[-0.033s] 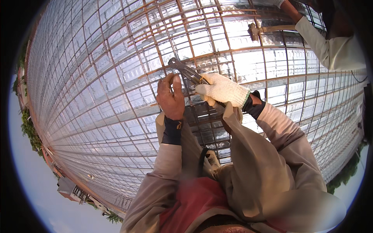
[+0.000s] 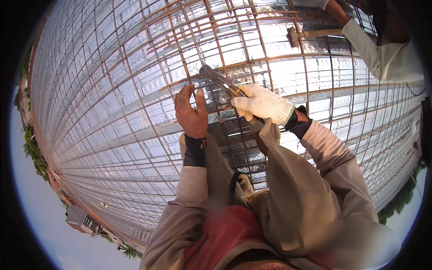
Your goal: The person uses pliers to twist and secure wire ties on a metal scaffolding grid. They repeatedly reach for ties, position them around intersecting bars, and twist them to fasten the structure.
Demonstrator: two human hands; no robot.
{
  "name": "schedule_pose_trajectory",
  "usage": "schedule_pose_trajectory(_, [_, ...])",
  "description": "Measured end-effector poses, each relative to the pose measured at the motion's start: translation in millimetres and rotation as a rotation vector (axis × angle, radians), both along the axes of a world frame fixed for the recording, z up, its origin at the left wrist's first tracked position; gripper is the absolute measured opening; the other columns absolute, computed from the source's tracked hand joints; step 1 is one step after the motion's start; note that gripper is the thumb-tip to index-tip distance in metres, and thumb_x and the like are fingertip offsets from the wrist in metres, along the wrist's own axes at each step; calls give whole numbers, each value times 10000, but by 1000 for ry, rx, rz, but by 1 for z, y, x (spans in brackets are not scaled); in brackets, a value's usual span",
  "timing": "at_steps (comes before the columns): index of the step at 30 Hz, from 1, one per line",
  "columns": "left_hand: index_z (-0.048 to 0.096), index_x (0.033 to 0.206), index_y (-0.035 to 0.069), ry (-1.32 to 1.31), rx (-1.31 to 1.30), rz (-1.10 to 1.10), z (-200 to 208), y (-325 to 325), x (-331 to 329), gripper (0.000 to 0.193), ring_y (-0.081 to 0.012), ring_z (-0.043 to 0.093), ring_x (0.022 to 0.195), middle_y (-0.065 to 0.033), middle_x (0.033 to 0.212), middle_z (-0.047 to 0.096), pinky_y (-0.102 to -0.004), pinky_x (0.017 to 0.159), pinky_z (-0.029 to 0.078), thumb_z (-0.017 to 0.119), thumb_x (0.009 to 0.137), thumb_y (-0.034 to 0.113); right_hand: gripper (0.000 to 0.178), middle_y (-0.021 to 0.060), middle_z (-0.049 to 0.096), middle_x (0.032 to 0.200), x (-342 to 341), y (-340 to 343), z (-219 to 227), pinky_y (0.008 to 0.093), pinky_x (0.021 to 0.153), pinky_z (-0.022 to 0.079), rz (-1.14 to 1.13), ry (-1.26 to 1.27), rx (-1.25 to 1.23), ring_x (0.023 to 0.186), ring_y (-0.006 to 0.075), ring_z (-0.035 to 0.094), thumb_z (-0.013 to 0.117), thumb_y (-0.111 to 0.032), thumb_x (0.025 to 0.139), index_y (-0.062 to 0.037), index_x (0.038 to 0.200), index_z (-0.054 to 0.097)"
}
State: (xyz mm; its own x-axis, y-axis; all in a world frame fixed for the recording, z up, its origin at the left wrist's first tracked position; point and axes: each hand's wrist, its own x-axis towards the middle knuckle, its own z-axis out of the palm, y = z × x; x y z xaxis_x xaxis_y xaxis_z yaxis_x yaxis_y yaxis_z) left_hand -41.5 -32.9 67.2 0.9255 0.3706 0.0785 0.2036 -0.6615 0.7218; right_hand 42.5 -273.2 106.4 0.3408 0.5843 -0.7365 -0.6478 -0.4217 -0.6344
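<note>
My right hand (image 2: 265,104), in a white knitted glove, grips the handles of a pair of pincers (image 2: 221,83). Their dark head points up and left, just above the rebar mesh (image 2: 308,81). To the left of the tool is my bare left hand (image 2: 191,113), raised over the mesh. Its thumb stands apart from the fingers, and I see nothing between them. The gap to the pincer head is small. Whether the pincer jaws touch a bar cannot be made out.
Shiny ribbed metal sheeting (image 2: 135,90) lies beneath the bars. At the upper right are another person's sleeve (image 2: 375,56) and a wooden-handled hammer (image 2: 293,38). My trouser legs (image 2: 297,180) fill the lower middle. A roof edge with trees (image 2: 36,148) shows at far left.
My left hand has moved slightly left, away from the pincers, and its thumb and fingers have spread. My right hand and the pincers have shifted a little to the right.
</note>
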Motion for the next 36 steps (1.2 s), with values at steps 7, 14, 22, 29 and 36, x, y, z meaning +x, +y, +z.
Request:
schedule_pose_trajectory(7, [603, 1542, 40, 169, 692, 78, -98, 148, -89, 506, -403, 432, 1598, -143, 1675, 555, -669, 1328, 228, 613, 1130, 334, 560, 312, 755, 1143, 16, -111, 24, 564, 893, 599, 208, -803, -527, 1040, 489, 748, 582, -38, 1018, -63, 1577, 565])
schedule_pose_trajectory(14, [628, 1527, 51, 243, 581, 216, -145, 152, -94, 499, -328, 485, 1573, -125, 1673, 565, -638, 1341, 213, 592, 1138, 361, 643, 221, 783, 1120, 53, -117, 12, 519, 945, 611, 797, -1044, -948, 1083, 395, 773, 626, 50, 937, -135, 1553, 612])
schedule_pose_trajectory(22, [750, 1368, 147, 318, 636, 193, -149, 159, -99, 354, -250, 594, 1460, -47, 1475, 732, -600, 1362, 169, 619, 1092, 326, 502, 185, 790, 972, 73, -113, 0, 492, 807, 600, 694, -711, -591, 883, 353, 774, 660, -76, 976, -80, 1478, 664])
schedule_pose_trajectory(29, [814, 1261, 167, 351, 601, 199, -142, 155, -98, 297, -208, 688, 1302, -10, 1270, 808, -593, 1367, 157, 637, 1063, 302, 813, 242, 710, 1241, 43, -105, 22, 453, 871, 674, 632, -782, -883, 1049, 364, 791, 711, 81, 868, -92, 1639, 519])
schedule_pose_trajectory(36, [844, 1180, 172, 406, 611, 210, -141, 151, -97, 246, -207, 728, 1194, -42, 1120, 827, -575, 1367, 174, 678, 1023, 262, 710, 292, 579, 1472, 42, -77, 4, 510, 954, 636, 818, -1043, -1121, 1112, 411, 787, 689, 17, 982, -148, 1635, 465])
